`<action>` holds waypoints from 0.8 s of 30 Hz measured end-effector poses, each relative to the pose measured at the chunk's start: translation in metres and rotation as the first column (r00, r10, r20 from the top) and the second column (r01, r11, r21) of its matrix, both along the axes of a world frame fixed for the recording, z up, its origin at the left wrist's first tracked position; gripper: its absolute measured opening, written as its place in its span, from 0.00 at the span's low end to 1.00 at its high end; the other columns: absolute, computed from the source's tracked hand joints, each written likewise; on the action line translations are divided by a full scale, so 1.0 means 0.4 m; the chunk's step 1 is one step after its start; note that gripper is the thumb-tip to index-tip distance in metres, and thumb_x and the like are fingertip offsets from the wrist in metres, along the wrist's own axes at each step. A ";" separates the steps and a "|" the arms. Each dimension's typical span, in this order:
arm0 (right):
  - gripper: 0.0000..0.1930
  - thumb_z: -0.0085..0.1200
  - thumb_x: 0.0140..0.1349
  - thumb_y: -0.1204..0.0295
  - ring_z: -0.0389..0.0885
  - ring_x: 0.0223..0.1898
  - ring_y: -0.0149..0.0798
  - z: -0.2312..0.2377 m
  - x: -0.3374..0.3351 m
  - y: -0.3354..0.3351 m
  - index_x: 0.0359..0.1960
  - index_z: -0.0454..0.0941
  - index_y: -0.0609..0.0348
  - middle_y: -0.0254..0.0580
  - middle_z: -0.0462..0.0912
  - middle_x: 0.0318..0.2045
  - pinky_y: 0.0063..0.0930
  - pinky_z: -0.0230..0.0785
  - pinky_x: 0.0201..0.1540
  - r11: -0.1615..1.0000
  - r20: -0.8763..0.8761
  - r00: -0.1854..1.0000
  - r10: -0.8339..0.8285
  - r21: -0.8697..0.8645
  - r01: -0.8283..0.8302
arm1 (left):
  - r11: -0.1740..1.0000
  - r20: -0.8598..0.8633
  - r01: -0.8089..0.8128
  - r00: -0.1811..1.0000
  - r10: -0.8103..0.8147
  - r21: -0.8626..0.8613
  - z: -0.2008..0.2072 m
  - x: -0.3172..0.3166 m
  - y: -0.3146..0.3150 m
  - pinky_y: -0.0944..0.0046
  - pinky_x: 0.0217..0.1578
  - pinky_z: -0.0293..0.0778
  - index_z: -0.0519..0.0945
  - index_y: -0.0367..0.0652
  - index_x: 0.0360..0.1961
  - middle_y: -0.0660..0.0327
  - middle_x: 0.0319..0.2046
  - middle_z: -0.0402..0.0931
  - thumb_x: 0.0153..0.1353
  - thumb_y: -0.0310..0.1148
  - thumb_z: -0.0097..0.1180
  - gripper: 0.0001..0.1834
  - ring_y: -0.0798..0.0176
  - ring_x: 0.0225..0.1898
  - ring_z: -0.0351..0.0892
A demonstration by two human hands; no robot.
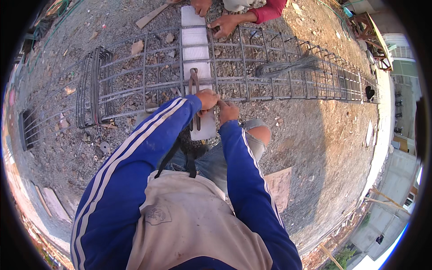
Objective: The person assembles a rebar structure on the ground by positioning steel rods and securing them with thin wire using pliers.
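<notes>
A steel rebar cage (pixel 245 67) lies across in front of me, its long bars crossed by square stirrups. My left hand (pixel 207 99) is closed at the near bar, around a pair of rusty end-cutting pincers (pixel 194 80); their jaws point away from me and the handle ends show below the hand. Beside it, my right hand (pixel 228 111) is closed in a pinch at the same bar. What its fingertips hold is too small to make out. Under both hands and the cage runs a pale, flat block (pixel 195 37).
Opposite me, a co-worker's hand (pixel 224 25) touches the far bar; the other hand (pixel 201 6) is at the block's far end. Tie wire (pixel 288 65) lies on the cage's right. Several stirrups (pixel 92 90) stand bunched left. A flat board (pixel 279 186) lies on the gravel.
</notes>
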State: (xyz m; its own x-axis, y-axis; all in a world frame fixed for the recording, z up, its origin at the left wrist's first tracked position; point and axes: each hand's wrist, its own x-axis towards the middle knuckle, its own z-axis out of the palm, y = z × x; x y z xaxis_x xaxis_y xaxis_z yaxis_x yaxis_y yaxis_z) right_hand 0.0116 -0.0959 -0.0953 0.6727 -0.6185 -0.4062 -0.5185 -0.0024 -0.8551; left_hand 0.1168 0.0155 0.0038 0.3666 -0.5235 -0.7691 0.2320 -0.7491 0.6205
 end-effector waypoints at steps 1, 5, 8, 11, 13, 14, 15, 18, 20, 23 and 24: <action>0.10 0.57 0.55 0.68 0.65 0.12 0.28 -0.002 -0.003 -0.001 0.29 0.80 0.64 0.34 0.72 0.15 0.26 0.55 0.13 1.000 0.011 1.000 -0.018 0.017 0.018 | 1.000 -0.018 -0.007 1.000 0.007 -0.002 0.005 0.000 -0.003 0.58 0.14 0.77 0.73 0.43 0.53 0.60 0.15 0.68 0.70 0.47 0.36 0.23 0.63 0.11 0.72; 0.08 0.54 0.55 0.69 0.64 0.11 0.28 0.023 0.000 0.007 0.28 0.80 0.63 0.34 0.72 0.16 0.28 0.56 0.13 0.984 -0.047 0.993 -0.111 0.138 0.116 | 0.999 -0.070 0.026 0.997 -0.024 0.020 0.013 0.012 -0.012 0.57 0.14 0.77 0.73 0.40 0.47 0.59 0.16 0.69 0.70 0.46 0.35 0.22 0.63 0.11 0.71; 0.08 0.52 0.56 0.70 0.71 0.16 0.32 0.036 -0.013 0.004 0.30 0.82 0.60 0.38 0.76 0.19 0.30 0.63 0.19 0.878 0.057 0.964 0.261 -0.428 -0.213 | 0.990 -0.090 0.126 0.989 -0.121 0.060 -0.024 0.044 -0.024 0.57 0.15 0.78 0.73 0.38 0.45 0.59 0.16 0.69 0.70 0.47 0.35 0.22 0.63 0.11 0.71; 0.10 0.50 0.57 0.69 0.79 0.26 0.36 0.069 -0.003 0.030 0.35 0.84 0.54 0.46 0.81 0.27 0.32 0.68 0.28 0.973 -0.032 0.988 0.153 -0.170 -0.156 | 0.964 -0.069 0.266 0.962 -0.265 0.006 -0.082 0.057 -0.006 0.57 0.16 0.78 0.73 0.37 0.40 0.59 0.15 0.68 0.70 0.48 0.35 0.23 0.63 0.11 0.71; 0.10 0.57 0.53 0.68 0.77 0.23 0.38 0.055 -0.006 0.007 0.30 0.83 0.62 0.48 0.79 0.22 0.34 0.66 0.27 0.995 -0.061 0.996 0.065 -0.075 -0.070 | 0.956 -0.050 0.280 0.957 -0.286 -0.090 -0.048 0.065 -0.023 0.57 0.16 0.79 0.74 0.37 0.35 0.60 0.13 0.66 0.70 0.49 0.35 0.25 0.62 0.11 0.71; 0.10 0.58 0.52 0.68 0.76 0.22 0.37 0.048 -0.012 0.000 0.29 0.83 0.63 0.47 0.79 0.21 0.34 0.65 0.27 0.997 -0.062 0.997 0.043 -0.061 -0.047 | 0.974 -0.082 0.218 0.971 -0.223 -0.060 -0.032 0.064 -0.026 0.58 0.16 0.79 0.74 0.36 0.35 0.60 0.13 0.66 0.69 0.50 0.34 0.26 0.62 0.11 0.71; 0.11 0.59 0.52 0.68 0.75 0.21 0.37 0.045 -0.013 -0.003 0.28 0.83 0.64 0.46 0.79 0.20 0.33 0.65 0.26 0.999 -0.065 0.998 0.024 -0.045 -0.027 | 0.987 -0.114 0.156 0.981 -0.159 -0.028 -0.017 0.055 -0.025 0.58 0.16 0.79 0.75 0.36 0.34 0.61 0.14 0.67 0.69 0.50 0.33 0.27 0.62 0.11 0.71; 0.08 0.57 0.53 0.70 0.70 0.17 0.32 0.062 0.009 0.023 0.28 0.82 0.63 0.39 0.76 0.18 0.29 0.61 0.21 0.995 0.043 0.999 0.019 -0.095 -0.015 | 0.988 -0.120 0.136 0.985 -0.127 0.073 0.008 0.051 -0.014 0.59 0.16 0.79 0.74 0.36 0.35 0.62 0.14 0.66 0.69 0.53 0.30 0.30 0.64 0.11 0.70; 0.08 0.59 0.51 0.70 0.65 0.13 0.29 0.009 0.000 -0.005 0.26 0.81 0.64 0.35 0.72 0.14 0.28 0.56 0.17 0.995 0.133 0.991 -0.033 -0.093 0.046 | 0.982 -0.109 0.171 0.981 -0.161 0.086 0.034 0.059 -0.046 0.59 0.17 0.79 0.73 0.36 0.36 0.62 0.14 0.65 0.69 0.55 0.29 0.30 0.65 0.11 0.69; 0.08 0.61 0.50 0.71 0.61 0.10 0.27 0.068 0.013 0.026 0.25 0.80 0.64 0.32 0.70 0.13 0.28 0.50 0.13 0.983 0.048 0.991 -0.123 0.140 0.115 | 0.983 -0.187 0.151 0.974 -0.130 0.101 0.013 0.089 -0.033 0.59 0.16 0.78 0.71 0.38 0.32 0.64 0.13 0.63 0.69 0.56 0.30 0.30 0.66 0.11 0.66; 0.08 0.60 0.50 0.71 0.61 0.10 0.27 0.103 0.013 0.030 0.24 0.80 0.64 0.33 0.70 0.13 0.28 0.50 0.13 0.977 0.004 0.990 -0.139 0.163 0.136 | 0.984 -0.244 0.149 0.962 -0.121 0.096 0.001 0.102 -0.033 0.60 0.16 0.76 0.70 0.39 0.29 0.65 0.13 0.62 0.68 0.57 0.31 0.31 0.67 0.10 0.64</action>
